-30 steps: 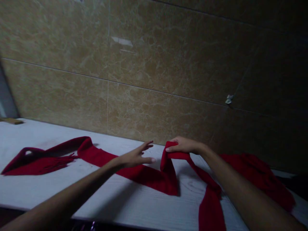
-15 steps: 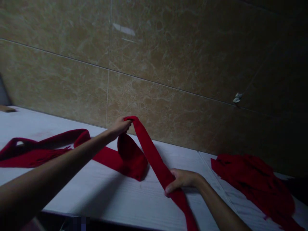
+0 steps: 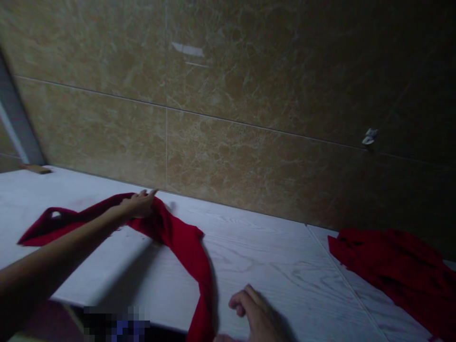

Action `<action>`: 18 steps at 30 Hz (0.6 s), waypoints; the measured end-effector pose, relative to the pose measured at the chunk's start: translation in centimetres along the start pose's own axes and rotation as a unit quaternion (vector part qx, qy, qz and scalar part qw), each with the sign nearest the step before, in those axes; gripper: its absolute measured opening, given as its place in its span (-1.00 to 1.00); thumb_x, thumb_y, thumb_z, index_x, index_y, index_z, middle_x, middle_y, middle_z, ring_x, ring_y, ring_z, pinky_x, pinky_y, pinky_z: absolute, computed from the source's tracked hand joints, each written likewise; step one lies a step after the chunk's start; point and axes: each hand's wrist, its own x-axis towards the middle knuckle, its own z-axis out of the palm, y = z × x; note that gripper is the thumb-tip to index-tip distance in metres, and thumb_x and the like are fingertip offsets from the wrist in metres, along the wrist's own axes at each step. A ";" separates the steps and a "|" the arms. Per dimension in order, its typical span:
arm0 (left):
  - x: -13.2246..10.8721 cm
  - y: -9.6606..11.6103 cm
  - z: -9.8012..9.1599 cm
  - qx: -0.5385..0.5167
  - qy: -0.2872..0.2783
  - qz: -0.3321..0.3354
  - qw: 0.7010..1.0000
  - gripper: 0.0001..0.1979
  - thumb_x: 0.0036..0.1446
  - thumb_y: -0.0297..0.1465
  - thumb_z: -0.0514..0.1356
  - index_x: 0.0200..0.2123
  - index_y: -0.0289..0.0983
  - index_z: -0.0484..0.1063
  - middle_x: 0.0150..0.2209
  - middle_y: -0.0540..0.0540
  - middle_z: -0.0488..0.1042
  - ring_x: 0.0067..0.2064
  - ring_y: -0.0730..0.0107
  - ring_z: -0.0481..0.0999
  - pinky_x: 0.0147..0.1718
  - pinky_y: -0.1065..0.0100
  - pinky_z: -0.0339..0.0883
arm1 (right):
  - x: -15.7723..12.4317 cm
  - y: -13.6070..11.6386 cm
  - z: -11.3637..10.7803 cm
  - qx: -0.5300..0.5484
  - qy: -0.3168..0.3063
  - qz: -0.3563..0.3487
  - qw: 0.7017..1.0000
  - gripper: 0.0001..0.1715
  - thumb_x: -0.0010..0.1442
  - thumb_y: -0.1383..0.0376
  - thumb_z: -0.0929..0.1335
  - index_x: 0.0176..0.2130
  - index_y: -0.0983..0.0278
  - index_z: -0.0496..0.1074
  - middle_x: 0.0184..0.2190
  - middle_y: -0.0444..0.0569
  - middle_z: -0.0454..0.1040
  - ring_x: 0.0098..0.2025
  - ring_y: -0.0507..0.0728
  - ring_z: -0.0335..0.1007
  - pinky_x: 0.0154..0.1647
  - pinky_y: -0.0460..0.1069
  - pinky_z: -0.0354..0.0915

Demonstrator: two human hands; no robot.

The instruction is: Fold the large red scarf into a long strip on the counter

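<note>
At the near edge, the right hand (image 3: 257, 314) is held low at the front of the white table (image 3: 256, 242), its fingers loosely bent and its thumb spread, so that a wide gap is left between them. Just beside that thumb, the red scarf (image 3: 192, 259) is cut off by the lower border of the view. From there it is stretched in a curve back to the left hand (image 3: 140, 205), by which it is touched; whether the cloth is pinched or merely pressed cannot be told. Past that hand, the scarf is laid leftward in a loop. At the right, well apart from both hands, a second red cloth (image 3: 395, 266) is heaped. Farther back, a flat brown piece (image 3: 40, 169) is placed near a grey bar (image 3: 19, 114). Beyond the table, brown marbled tiles (image 3: 228, 85) are seen, with a small pale item (image 3: 370, 137) set against them
</note>
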 end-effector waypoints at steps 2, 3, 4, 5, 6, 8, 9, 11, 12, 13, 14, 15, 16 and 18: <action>-1.2 2.3 1.1 0.033 -0.013 0.050 0.998 -0.30 0.08 -0.54 0.13 0.34 -0.28 0.32 0.40 -0.38 0.26 0.45 -0.34 0.09 0.34 -0.37 -0.06 | -0.1 -1.0 3.6 -0.067 0.029 -0.007 0.997 -0.72 0.15 0.10 0.45 -0.11 0.04 0.56 -0.10 0.02 0.57 -0.09 0.30 0.51 -0.08 0.13 0.35; -1.8 3.4 1.7 0.038 -0.034 0.096 0.994 -0.26 0.08 -0.56 0.11 0.37 -0.16 0.31 0.44 -0.22 0.22 0.49 -0.15 0.04 0.41 -0.25 -0.14 | 0.0 -1.4 4.9 -0.090 0.037 -0.006 0.995 -0.70 0.15 0.08 0.46 -0.10 0.04 0.57 -0.07 0.05 0.57 -0.04 0.35 0.50 -0.03 0.17 0.35; -2.4 4.5 2.3 0.036 -0.061 0.151 0.986 -0.25 0.09 -0.57 0.09 0.37 -0.08 0.31 0.45 -0.11 0.23 0.50 -0.01 0.06 0.44 -0.13 -0.15 | 0.1 -1.8 5.9 -0.100 0.034 -0.006 0.994 -0.66 0.09 0.04 0.49 -0.12 0.05 0.57 -0.06 0.08 0.57 -0.02 0.39 0.49 -0.01 0.20 0.35; -2.9 5.3 2.9 0.026 -0.089 0.204 0.975 -0.27 0.12 -0.56 0.07 0.37 -0.06 0.32 0.44 -0.08 0.26 0.49 0.06 0.11 0.45 -0.08 -0.10 | 0.2 -2.2 6.4 -0.094 0.033 -0.009 0.995 -0.62 0.05 0.02 0.51 -0.13 0.06 0.57 -0.08 0.09 0.58 -0.03 0.41 0.48 0.00 0.21 0.35; -3.3 5.8 3.4 0.006 -0.111 0.239 0.965 -0.33 0.17 -0.52 0.05 0.35 -0.07 0.34 0.41 -0.10 0.30 0.45 0.10 0.21 0.43 -0.02 0.00 | 0.3 -2.5 6.4 -0.069 0.031 -0.011 0.997 -0.61 0.03 0.01 0.52 -0.14 0.06 0.56 -0.12 0.08 0.58 -0.07 0.39 0.48 -0.03 0.20 0.36; -3.9 6.1 4.4 -0.057 -0.128 0.254 0.957 -0.46 0.29 -0.40 0.00 0.29 -0.17 0.41 0.34 -0.19 0.41 0.34 0.10 0.40 0.34 0.08 0.20 | 0.2 -2.7 5.0 0.015 0.029 0.002 0.999 -0.72 0.11 0.05 0.45 -0.16 0.06 0.55 -0.27 0.00 0.57 -0.20 0.31 0.48 -0.15 0.14 0.36; -4.1 6.0 4.8 -0.092 -0.124 0.236 0.959 -0.49 0.33 -0.33 -0.03 0.26 -0.20 0.44 0.29 -0.23 0.46 0.28 0.09 0.47 0.30 0.12 0.27 | 0.3 -2.7 3.6 0.058 0.031 0.016 0.998 -0.75 0.15 0.09 0.41 -0.16 0.06 0.54 -0.35 -0.04 0.54 -0.27 0.26 0.46 -0.22 0.10 0.35; -4.4 5.5 5.2 -0.154 -0.116 0.196 0.961 -0.48 0.36 -0.20 -0.04 0.22 -0.26 0.47 0.21 -0.27 0.53 0.22 0.05 0.53 0.24 0.15 0.34 | 0.7 -2.6 -0.3 0.099 0.011 0.049 0.994 -0.77 0.11 0.13 0.39 -0.21 0.11 0.54 -0.45 -0.08 0.49 -0.36 0.23 0.43 -0.37 0.06 0.29; -4.6 5.4 5.2 -0.180 -0.115 0.178 0.960 -0.46 0.36 -0.15 -0.03 0.22 -0.28 0.46 0.20 -0.28 0.54 0.22 0.02 0.52 0.24 0.13 0.34 | 1.3 -2.7 -2.8 0.089 0.009 0.045 0.995 -0.75 0.11 0.14 0.38 -0.21 0.13 0.56 -0.45 -0.08 0.50 -0.38 0.23 0.42 -0.40 0.05 0.26; -4.6 5.3 5.2 -0.204 -0.118 0.163 0.958 -0.43 0.35 -0.10 -0.02 0.23 -0.29 0.44 0.21 -0.28 0.53 0.23 0.00 0.51 0.24 0.12 0.34 | 2.0 -2.9 -5.5 0.048 -0.012 0.024 0.999 -0.70 0.18 0.15 0.33 -0.17 0.16 0.58 -0.42 -0.07 0.54 -0.38 0.21 0.43 -0.40 0.04 0.25; -4.7 5.4 5.1 -0.227 -0.125 0.148 0.954 -0.39 0.34 -0.05 -0.01 0.24 -0.30 0.43 0.22 -0.28 0.52 0.23 0.00 0.51 0.25 0.11 0.33 | 3.0 -3.3 -8.3 -0.021 -0.058 0.001 0.998 -0.71 0.17 0.20 0.31 -0.22 0.20 0.60 -0.42 -0.05 0.56 -0.38 0.19 0.42 -0.40 0.03 0.23; -4.8 5.7 5.0 -0.249 -0.135 0.133 0.950 -0.36 0.32 0.00 0.00 0.25 -0.30 0.41 0.23 -0.27 0.51 0.24 0.00 0.50 0.25 0.12 0.33 | 4.1 -3.9 -11.0 -0.050 -0.078 -0.015 0.996 -0.79 0.12 0.25 0.35 -0.33 0.23 0.61 -0.42 -0.04 0.57 -0.35 0.19 0.43 -0.36 0.02 0.22; -4.8 6.0 4.8 -0.270 -0.145 0.121 0.944 -0.32 0.31 0.04 0.00 0.26 -0.30 0.40 0.25 -0.26 0.50 0.25 0.00 0.49 0.26 0.13 0.32 | 5.1 -4.6 -13.7 -0.067 -0.079 -0.024 0.994 -0.85 0.07 0.29 0.38 -0.39 0.23 0.60 -0.43 -0.04 0.57 -0.33 0.18 0.43 -0.32 0.02 0.23; -4.9 6.7 4.6 -0.302 -0.153 0.103 0.935 -0.28 0.28 0.10 0.01 0.26 -0.28 0.40 0.26 -0.24 0.49 0.26 0.01 0.48 0.28 0.14 0.30 | 6.9 -6.1 -18.1 -0.202 -0.043 -0.083 0.975 -0.88 0.09 0.34 0.40 -0.37 0.23 0.60 -0.41 -0.03 0.57 -0.30 0.17 0.43 -0.27 0.00 0.22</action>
